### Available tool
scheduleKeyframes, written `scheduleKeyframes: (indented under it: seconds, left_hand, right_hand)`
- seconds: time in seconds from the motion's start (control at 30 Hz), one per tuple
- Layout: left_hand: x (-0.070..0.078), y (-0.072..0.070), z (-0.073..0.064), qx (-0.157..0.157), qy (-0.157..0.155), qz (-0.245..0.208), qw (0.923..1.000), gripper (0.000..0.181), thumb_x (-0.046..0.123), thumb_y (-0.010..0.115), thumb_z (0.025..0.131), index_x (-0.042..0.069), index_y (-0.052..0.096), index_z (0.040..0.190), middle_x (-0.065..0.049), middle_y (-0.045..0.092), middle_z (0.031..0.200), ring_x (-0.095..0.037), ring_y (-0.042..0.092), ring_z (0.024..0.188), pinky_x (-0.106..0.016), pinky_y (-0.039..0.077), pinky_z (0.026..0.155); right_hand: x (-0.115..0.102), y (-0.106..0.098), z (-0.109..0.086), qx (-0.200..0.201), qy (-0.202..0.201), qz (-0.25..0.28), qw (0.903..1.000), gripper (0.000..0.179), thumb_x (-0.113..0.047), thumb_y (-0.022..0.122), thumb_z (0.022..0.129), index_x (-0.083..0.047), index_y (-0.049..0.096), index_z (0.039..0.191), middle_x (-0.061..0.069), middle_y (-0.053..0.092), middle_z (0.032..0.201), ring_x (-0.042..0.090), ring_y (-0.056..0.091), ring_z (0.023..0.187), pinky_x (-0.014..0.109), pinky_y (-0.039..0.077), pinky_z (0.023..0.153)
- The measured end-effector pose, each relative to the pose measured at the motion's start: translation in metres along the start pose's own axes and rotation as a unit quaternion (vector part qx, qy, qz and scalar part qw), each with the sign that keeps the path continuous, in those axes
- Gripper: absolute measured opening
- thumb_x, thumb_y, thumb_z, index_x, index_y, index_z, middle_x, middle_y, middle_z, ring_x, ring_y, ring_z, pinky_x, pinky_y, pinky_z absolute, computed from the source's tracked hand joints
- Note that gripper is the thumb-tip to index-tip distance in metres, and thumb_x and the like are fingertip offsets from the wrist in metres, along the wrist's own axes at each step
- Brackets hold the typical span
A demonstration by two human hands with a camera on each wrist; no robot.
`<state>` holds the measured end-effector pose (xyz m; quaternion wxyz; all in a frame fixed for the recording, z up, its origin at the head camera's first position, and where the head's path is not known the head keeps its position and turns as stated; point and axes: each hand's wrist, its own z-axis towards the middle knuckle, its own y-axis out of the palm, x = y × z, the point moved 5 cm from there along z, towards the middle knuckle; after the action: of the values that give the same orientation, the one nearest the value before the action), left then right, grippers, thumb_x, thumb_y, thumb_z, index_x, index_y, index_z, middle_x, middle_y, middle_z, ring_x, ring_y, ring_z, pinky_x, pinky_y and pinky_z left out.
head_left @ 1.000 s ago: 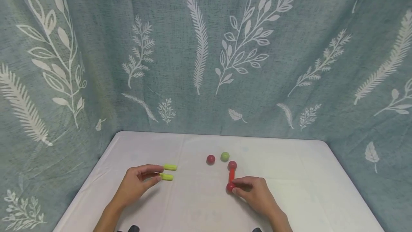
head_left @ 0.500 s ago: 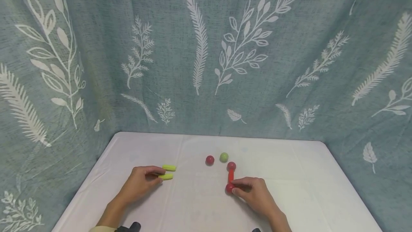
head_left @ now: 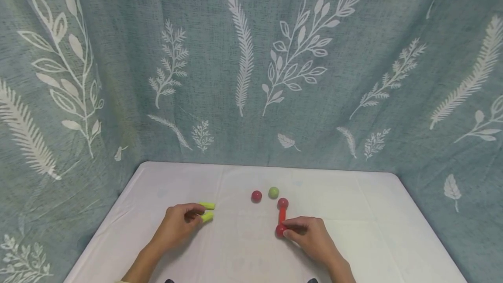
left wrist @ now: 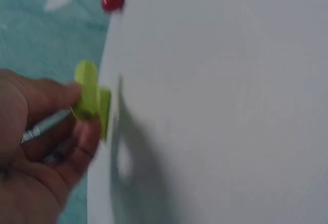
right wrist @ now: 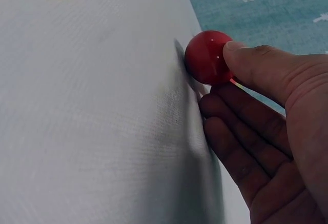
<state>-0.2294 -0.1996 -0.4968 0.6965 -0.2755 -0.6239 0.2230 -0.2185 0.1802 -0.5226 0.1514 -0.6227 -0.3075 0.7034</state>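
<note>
My left hand [head_left: 178, 226] pinches a short yellow-green stick [left wrist: 87, 86] between thumb and fingers, tilted over the white table. A second yellow-green stick [head_left: 208, 205] lies just beyond it, partly hidden by the fingers. My right hand [head_left: 310, 235] grips a red ball [right wrist: 206, 59] with the thumb and fingers. That ball sits at the near end of a red stick [head_left: 282, 214]. At the stick's far end is another red ball [head_left: 283, 203]. In the right wrist view the held ball hides most of the stick.
A loose red ball [head_left: 256, 196] and a green ball [head_left: 273, 192] lie on the white-covered table [head_left: 338, 191], behind and between the hands. A blue-green curtain [head_left: 220, 77] with white leaf prints hangs behind the table and along both sides.
My left hand has moved a little to the right, and the near yellow-green stick has tilted in its fingers. The right hand stays on the red ball.
</note>
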Motion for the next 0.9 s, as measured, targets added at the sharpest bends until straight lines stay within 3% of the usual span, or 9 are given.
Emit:
scheduleKeyframes:
  seconds: [0.27,0.6,0.9]
  left_hand:
    - [0.030,0.033,-0.024,-0.026,-0.079,-0.100,0.9915,0.024,-0.002,0.076,0.097,0.006,0.081,0.118,-0.003,0.083,0.110,-0.017,0.077,0.100,-0.031,0.063,0.082]
    - [0.066,0.089,-0.040,-0.097,-0.073,-0.165,0.9788,0.025,0.007,0.081,0.094,0.000,0.078,0.118,-0.001,0.079,0.100,-0.014,0.074,0.091,-0.028,0.062,0.078]
    - [0.093,0.134,-0.044,-0.080,-0.086,-0.142,0.9829,0.016,0.010,0.088,0.086,0.006,0.081,0.101,0.002,0.079,0.085,-0.011,0.072,0.079,-0.038,0.063,0.078]
  right_hand:
    - [0.000,-0.002,0.000,0.005,0.007,-0.015,0.9999,0.021,-0.027,0.088,0.093,-0.030,0.085,0.114,-0.016,0.083,0.108,0.011,0.077,0.109,0.034,0.062,0.098]
    - [-0.001,-0.001,0.002,0.003,0.002,-0.024,0.9997,0.020,-0.024,0.087,0.095,-0.029,0.085,0.114,-0.015,0.083,0.109,0.013,0.077,0.112,0.040,0.062,0.101]
    - [-0.001,0.003,0.007,-0.003,-0.006,-0.025,0.9997,0.018,-0.027,0.086,0.096,-0.029,0.085,0.113,-0.014,0.084,0.109,0.013,0.078,0.111,0.040,0.062,0.100]
